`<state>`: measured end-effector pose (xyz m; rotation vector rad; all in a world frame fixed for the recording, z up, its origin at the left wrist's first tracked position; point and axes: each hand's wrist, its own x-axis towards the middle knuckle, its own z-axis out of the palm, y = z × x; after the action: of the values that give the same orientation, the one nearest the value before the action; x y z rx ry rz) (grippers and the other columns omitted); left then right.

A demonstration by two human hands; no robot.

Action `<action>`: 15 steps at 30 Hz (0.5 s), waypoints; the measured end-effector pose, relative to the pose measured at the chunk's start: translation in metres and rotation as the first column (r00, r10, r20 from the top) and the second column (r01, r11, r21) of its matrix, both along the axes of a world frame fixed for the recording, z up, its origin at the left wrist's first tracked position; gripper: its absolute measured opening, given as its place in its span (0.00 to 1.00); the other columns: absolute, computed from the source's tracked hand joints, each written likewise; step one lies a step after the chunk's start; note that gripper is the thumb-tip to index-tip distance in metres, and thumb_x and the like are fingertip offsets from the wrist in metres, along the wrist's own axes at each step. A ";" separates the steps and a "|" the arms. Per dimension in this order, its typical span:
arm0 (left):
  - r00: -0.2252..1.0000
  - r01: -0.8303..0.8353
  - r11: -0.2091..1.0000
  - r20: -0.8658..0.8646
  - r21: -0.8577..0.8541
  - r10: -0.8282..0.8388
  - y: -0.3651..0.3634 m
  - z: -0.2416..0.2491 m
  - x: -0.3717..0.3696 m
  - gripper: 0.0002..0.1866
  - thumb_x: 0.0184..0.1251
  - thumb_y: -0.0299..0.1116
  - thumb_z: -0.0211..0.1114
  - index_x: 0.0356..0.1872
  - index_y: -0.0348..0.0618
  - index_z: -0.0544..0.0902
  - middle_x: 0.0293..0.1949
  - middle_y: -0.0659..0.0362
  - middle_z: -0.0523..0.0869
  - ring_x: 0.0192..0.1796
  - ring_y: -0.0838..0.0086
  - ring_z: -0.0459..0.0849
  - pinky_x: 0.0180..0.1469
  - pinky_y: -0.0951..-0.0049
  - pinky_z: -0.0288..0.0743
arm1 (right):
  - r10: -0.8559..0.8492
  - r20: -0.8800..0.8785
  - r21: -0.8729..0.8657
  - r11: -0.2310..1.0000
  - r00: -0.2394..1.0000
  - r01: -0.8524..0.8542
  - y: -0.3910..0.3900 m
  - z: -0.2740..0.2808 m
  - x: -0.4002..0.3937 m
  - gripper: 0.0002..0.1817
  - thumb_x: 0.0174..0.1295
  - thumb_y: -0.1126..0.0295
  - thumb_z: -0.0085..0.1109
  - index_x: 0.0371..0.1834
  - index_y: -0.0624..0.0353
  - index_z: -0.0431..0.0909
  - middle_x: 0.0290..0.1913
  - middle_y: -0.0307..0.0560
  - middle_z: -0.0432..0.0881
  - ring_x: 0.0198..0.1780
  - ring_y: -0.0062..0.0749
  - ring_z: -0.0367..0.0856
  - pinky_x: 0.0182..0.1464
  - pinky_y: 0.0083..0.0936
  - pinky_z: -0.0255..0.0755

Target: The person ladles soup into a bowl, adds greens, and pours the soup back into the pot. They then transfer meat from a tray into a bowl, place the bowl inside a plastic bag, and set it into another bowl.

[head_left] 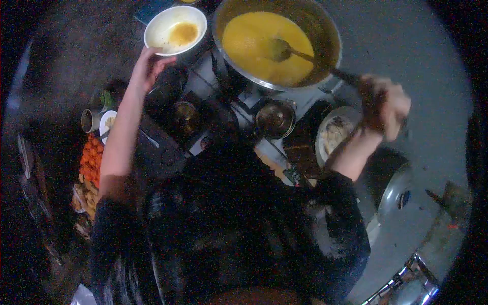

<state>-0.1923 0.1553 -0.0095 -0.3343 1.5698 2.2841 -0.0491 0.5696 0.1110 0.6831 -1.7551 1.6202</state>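
Note:
At the upper left, my left hand (151, 68) grips the near rim of a white bowl (153, 36). A small pool of yellow-brown liquid lies in the bowl, which is tilted toward me. My right hand (389, 107), blurred by motion, is closed around the dark handle of a ladle (302, 54). The ladle's head is partly sunk in thick yellow soup (254, 40). This soup fills much of a large metal pot (333, 38), to the right of the bowl.
Below the big pot stands a small metal pot (275, 119) on the stove. A white plate with pale food (335, 133) is under my right forearm. Orange pieces (91, 157) lie at left, beside a cup (90, 121). A glass lid (395, 195) rests at right.

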 end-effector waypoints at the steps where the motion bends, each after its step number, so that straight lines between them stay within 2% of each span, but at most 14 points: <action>1: 0.997 0.035 0.999 -0.064 -0.015 -0.036 0.001 -0.002 -0.003 0.25 0.53 0.32 0.55 0.53 0.39 0.60 0.45 0.47 0.73 0.37 0.61 0.81 0.18 0.88 0.74 | 0.100 -0.120 0.216 0.974 0.988 -0.072 -0.022 0.015 0.011 0.23 0.51 0.55 0.51 0.10 0.61 0.61 0.14 0.49 0.68 0.22 0.43 0.72 0.30 0.42 0.71; 2: 0.988 0.067 0.997 -0.137 -0.030 -0.070 0.001 -0.003 -0.006 0.25 0.53 0.33 0.56 0.52 0.35 0.61 0.44 0.47 0.74 0.37 0.60 0.81 0.17 0.87 0.75 | 0.141 -0.091 0.291 0.950 0.986 -0.110 -0.046 0.022 0.014 0.14 0.35 0.69 0.64 0.05 0.55 0.67 0.09 0.37 0.67 0.15 0.35 0.70 0.26 0.30 0.71; 4: 0.993 0.101 0.995 -0.061 -0.021 -0.102 0.017 -0.005 -0.020 0.24 0.54 0.31 0.53 0.53 0.38 0.59 0.45 0.46 0.73 0.37 0.60 0.81 0.17 0.87 0.75 | 0.218 0.023 0.433 0.878 0.976 -0.206 -0.053 0.027 0.000 0.11 0.31 0.72 0.64 0.06 0.55 0.68 0.10 0.37 0.69 0.14 0.32 0.68 0.21 0.27 0.64; 5: 0.993 0.115 0.993 -0.021 0.002 -0.114 0.021 -0.010 -0.026 0.23 0.55 0.29 0.51 0.53 0.42 0.57 0.46 0.46 0.72 0.37 0.60 0.81 0.17 0.87 0.74 | 0.081 0.034 0.454 0.887 0.996 -0.087 -0.047 0.013 -0.011 0.11 0.33 0.72 0.64 0.07 0.55 0.69 0.11 0.37 0.70 0.14 0.32 0.68 0.19 0.26 0.61; 6: 0.988 0.147 0.989 -0.050 -0.003 -0.147 0.028 -0.007 -0.028 0.23 0.55 0.29 0.51 0.52 0.41 0.57 0.46 0.45 0.72 0.36 0.61 0.81 0.18 0.87 0.75 | -0.058 0.040 0.479 0.878 0.998 0.032 -0.039 -0.011 -0.024 0.10 0.35 0.72 0.64 0.08 0.55 0.70 0.12 0.37 0.71 0.14 0.31 0.68 0.18 0.25 0.58; 7: 0.988 0.145 0.989 -0.050 0.001 -0.145 0.035 -0.008 -0.031 0.23 0.55 0.29 0.51 0.52 0.41 0.57 0.46 0.45 0.72 0.36 0.61 0.81 0.18 0.87 0.75 | -0.267 -0.177 0.403 0.858 0.947 0.318 -0.030 -0.041 -0.044 0.10 0.39 0.72 0.63 0.10 0.56 0.71 0.13 0.37 0.71 0.15 0.30 0.68 0.18 0.24 0.59; 8: 0.990 0.139 0.990 -0.028 0.016 -0.139 0.043 -0.008 -0.036 0.23 0.55 0.30 0.51 0.52 0.40 0.57 0.45 0.45 0.72 0.35 0.61 0.81 0.18 0.87 0.76 | -0.462 -0.366 0.268 0.779 0.808 0.567 -0.021 -0.067 -0.063 0.09 0.43 0.71 0.61 0.11 0.58 0.72 0.14 0.37 0.71 0.15 0.29 0.68 0.18 0.22 0.59; 9: 0.991 0.131 0.991 -0.007 0.032 -0.131 0.049 -0.008 -0.040 0.23 0.54 0.30 0.52 0.52 0.40 0.57 0.45 0.45 0.72 0.35 0.61 0.82 0.18 0.87 0.76 | -0.247 0.260 -0.186 0.936 0.934 0.299 -0.020 -0.072 -0.074 0.07 0.49 0.69 0.58 0.18 0.58 0.74 0.16 0.37 0.73 0.17 0.25 0.69 0.18 0.21 0.59; 11: 0.991 0.132 0.990 0.018 0.046 -0.133 0.059 -0.008 -0.045 0.23 0.55 0.30 0.52 0.52 0.40 0.57 0.45 0.45 0.72 0.33 0.61 0.82 0.18 0.86 0.76 | -0.346 0.430 -0.488 0.688 0.834 0.537 -0.006 -0.071 -0.089 0.11 0.54 0.72 0.52 0.16 0.57 0.65 0.13 0.35 0.62 0.13 0.20 0.58 0.16 0.16 0.52; 13: 0.997 0.077 0.994 0.017 0.076 -0.078 0.061 -0.012 -0.043 0.24 0.55 0.31 0.51 0.53 0.40 0.56 0.46 0.45 0.72 0.32 0.61 0.82 0.18 0.86 0.77 | -0.335 0.400 -0.614 0.592 0.853 0.521 0.006 -0.056 -0.074 0.17 0.56 0.70 0.48 0.11 0.51 0.56 0.10 0.31 0.53 0.12 0.18 0.52 0.15 0.16 0.48; 15: 0.993 0.115 0.992 -0.048 0.051 -0.112 0.054 -0.021 -0.046 0.25 0.56 0.30 0.51 0.54 0.41 0.55 0.46 0.44 0.71 0.32 0.61 0.82 0.19 0.85 0.77 | -0.302 0.309 -0.689 0.582 0.902 0.431 0.033 -0.054 -0.046 0.18 0.58 0.66 0.45 0.12 0.50 0.54 0.09 0.30 0.51 0.11 0.17 0.50 0.14 0.20 0.49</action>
<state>-0.2380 0.2096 -0.0306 -0.1761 1.5061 2.2559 -0.0952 0.6021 0.0573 -0.2168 -1.0316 1.8976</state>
